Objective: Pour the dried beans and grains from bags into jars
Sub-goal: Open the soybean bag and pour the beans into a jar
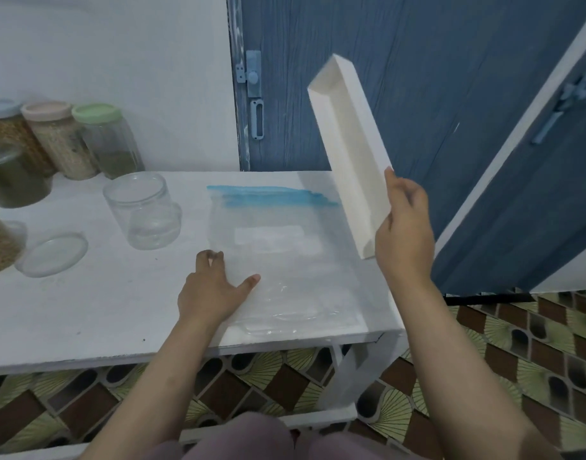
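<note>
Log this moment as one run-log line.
left hand: rests on empty zip bag | right hand: holds white tray aloft | open jar: empty

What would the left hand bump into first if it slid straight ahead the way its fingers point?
Probably nothing: the left hand points along the white table, between the empty open jar and the bag.

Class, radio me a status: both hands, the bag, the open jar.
Left hand flat on empty clear blue-zip bag. Right hand grips long white tray, raised. Empty lidless glass jar unobstructed.
</note>
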A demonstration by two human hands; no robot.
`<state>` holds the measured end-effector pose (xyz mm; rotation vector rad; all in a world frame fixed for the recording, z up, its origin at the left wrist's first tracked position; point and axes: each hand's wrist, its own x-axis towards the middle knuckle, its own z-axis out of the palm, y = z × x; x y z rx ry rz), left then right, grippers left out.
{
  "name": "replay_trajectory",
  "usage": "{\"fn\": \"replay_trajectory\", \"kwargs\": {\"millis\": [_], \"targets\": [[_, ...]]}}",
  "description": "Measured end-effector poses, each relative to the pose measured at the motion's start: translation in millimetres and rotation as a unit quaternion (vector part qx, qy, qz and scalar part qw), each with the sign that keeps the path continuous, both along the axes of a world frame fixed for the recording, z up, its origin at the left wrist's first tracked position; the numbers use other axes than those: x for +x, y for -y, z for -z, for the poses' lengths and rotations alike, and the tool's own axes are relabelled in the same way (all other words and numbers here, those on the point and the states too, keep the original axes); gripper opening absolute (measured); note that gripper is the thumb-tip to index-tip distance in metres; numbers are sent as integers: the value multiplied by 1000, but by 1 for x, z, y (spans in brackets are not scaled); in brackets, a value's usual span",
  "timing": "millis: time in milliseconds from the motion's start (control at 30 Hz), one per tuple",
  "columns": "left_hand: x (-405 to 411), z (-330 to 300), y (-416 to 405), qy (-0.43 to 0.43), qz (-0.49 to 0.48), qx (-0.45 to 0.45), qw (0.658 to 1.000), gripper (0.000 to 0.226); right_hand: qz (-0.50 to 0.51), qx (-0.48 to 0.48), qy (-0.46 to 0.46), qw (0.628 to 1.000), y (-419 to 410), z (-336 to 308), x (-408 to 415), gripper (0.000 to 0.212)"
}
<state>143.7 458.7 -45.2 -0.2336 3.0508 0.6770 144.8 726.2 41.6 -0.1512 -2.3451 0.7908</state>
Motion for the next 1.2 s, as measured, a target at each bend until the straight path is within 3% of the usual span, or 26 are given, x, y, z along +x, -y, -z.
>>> {"fn": "replay_trajectory", "kwargs": {"millis": [133, 267, 367, 500, 867, 1100, 1200], "targets": [[-4, -12, -12, -7, 11, 25, 1000, 95, -74, -48, 18, 996, 11, -12, -5, 59], [0, -7, -23, -1, 29, 60, 998, 97, -127, -171, 170, 962, 30, 4, -7, 66], [3, 3, -24, 14, 42, 47, 998, 100, -151, -197, 261, 933, 47, 28, 7, 65], [4, 10, -22, 20, 51, 12, 998, 104, -161, -178, 349, 906, 54, 53, 16, 56], [2, 12, -23, 41, 46, -17, 998, 104, -105, -71, 426, 896, 28, 63, 6, 59], [-4, 3, -29, 86, 36, -134, 987, 101, -9, 89, 473, 876, 32, 62, 1, 60], [-4, 8, -23, 89, 30, -159, 983, 98, 29, 82, 478, 874, 27, 66, 3, 56]]}}
